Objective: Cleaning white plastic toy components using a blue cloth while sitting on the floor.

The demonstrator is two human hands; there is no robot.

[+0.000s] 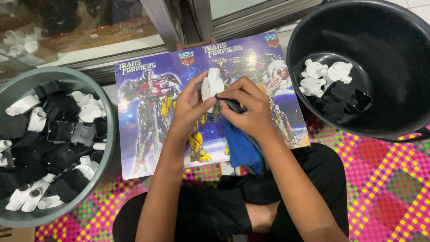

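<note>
Round white plastic fitting (pixel 210 86), edge-on, gripped by left hand (pixel 190 107); right hand (pixel 246 105) fingers pinch dark tool (pixel 230 104) against it.

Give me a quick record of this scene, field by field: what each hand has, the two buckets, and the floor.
left hand: holds a white round plastic fitting upright
right hand: presses a dark cloth against the fitting; blue cloth hangs below
grey bucket: at left, heaped with black and white fittings
black bucket: at right, a few fittings at the bottom
under the hands: printed board with robot pictures
floor: bright woven mat
</note>
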